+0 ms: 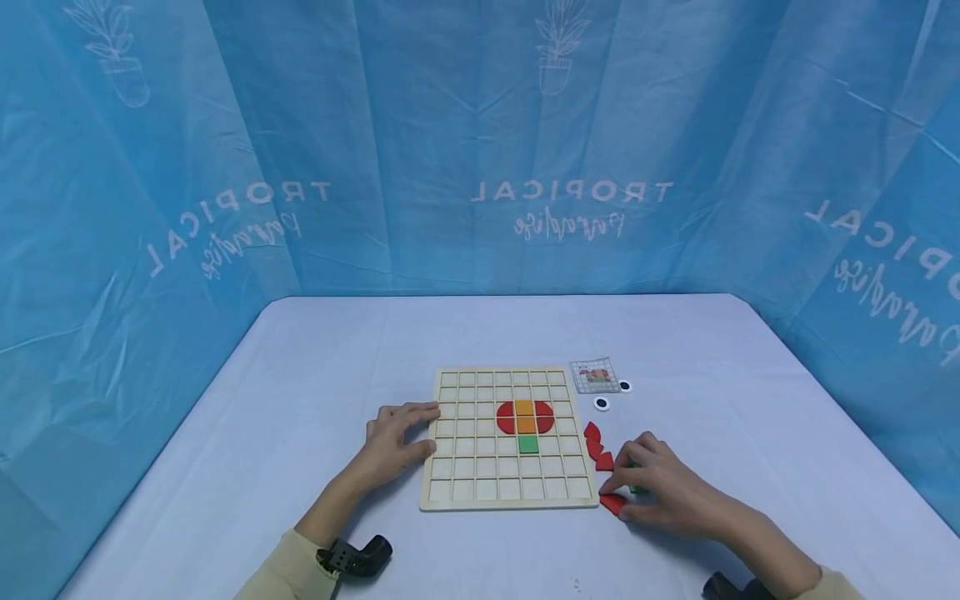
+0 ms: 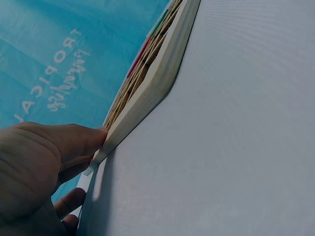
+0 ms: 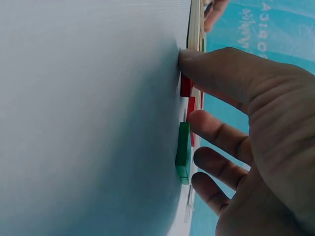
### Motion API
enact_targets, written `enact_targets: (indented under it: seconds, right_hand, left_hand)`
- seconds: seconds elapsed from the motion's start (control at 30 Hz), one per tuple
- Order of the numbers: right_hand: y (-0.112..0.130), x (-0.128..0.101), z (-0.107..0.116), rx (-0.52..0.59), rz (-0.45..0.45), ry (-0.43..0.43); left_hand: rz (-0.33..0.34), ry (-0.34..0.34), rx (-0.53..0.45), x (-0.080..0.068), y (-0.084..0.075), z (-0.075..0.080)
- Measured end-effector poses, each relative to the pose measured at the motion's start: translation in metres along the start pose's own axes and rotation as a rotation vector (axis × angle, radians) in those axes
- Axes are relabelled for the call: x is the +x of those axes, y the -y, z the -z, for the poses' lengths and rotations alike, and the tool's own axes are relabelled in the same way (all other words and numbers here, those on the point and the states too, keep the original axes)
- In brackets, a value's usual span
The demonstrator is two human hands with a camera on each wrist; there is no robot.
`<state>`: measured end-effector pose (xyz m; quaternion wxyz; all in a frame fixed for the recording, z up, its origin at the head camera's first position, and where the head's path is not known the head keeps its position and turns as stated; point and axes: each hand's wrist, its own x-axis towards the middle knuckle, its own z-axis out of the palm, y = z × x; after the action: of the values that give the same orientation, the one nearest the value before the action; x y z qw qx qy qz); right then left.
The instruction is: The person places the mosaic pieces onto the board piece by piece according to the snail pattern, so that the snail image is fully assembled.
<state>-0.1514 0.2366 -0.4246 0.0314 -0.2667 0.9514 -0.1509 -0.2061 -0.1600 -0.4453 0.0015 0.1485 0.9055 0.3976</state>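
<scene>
A pale wooden board (image 1: 506, 492) with a grid of shallow square cells lies flat on a white table (image 1: 300, 375), near the person and roughly midway between the hands. Most cells are bare. Near the middle of the grid sit two red quarter-rounds (image 1: 507, 417) flanking two stacked orange squares (image 1: 526, 415), with a green square (image 1: 528, 444) in the cell just below them, so the filled cells form a domed shape on a short stem. The left hand (image 1: 397, 442) rests on the board's left edge, fingers fairly straight across the rim and thumb against the side; the left wrist view shows the thumb (image 2: 74, 140) touching the board's thin edge (image 2: 147, 98), and it grips nothing. The right hand (image 1: 660, 487) lies on the table just off the board's right front corner, fingers loosely bent over loose pieces: its fingertips press a red piece (image 1: 613, 502) by the corner, and a green block (image 3: 183, 152) stands on edge under the fingers in the right wrist view, with the thumb tip (image 3: 189, 59) down on the table. Whether the fingers actually pinch a piece cannot be told. More red pieces (image 1: 596, 446) lie in a short row along the board's right edge. Beyond them, near the far right corner, lie a small pattern card (image 1: 595, 375) and two black-and-white discs (image 1: 602, 404). Blue printed sheeting (image 1: 480, 150) hangs round the table.
</scene>
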Motion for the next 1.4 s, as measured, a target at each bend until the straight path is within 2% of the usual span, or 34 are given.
enact_targets:
  seconds: [0.17,0.33,0.57,0.73,1.0,1.2,1.4]
  right_hand:
    - [0.0,0.002,0.002,0.043,-0.028,-0.021]
    - [0.007,0.011,0.001,0.073,-0.052,-0.095]
    - [0.026,0.038,-0.007,0.013,-0.071,-0.255]
    - [0.035,0.06,-0.013,0.063,-0.119,-0.318]
    - [0.042,0.085,-0.023,0.053,-0.165,-0.306]
    - [0.045,0.088,-0.025,0.059,-0.193,-0.267]
    - [0.045,0.088,-0.026,0.044,-0.186,-0.266]
  left_hand:
    - [0.001,0.001,-0.002,0.0,0.0,0.0]
    - [0.021,-0.005,0.004,0.001,-0.001,-0.001]
    - [0.061,-0.023,0.013,0.001,-0.003,-0.003]
    - [0.051,-0.017,0.011,0.001,-0.002,-0.003]
    - [0.046,-0.005,0.006,0.001,-0.001,-0.002]
    - [0.034,-0.004,0.014,0.001,-0.001,-0.001]
    - [0.027,-0.005,0.01,0.0,0.0,0.0]
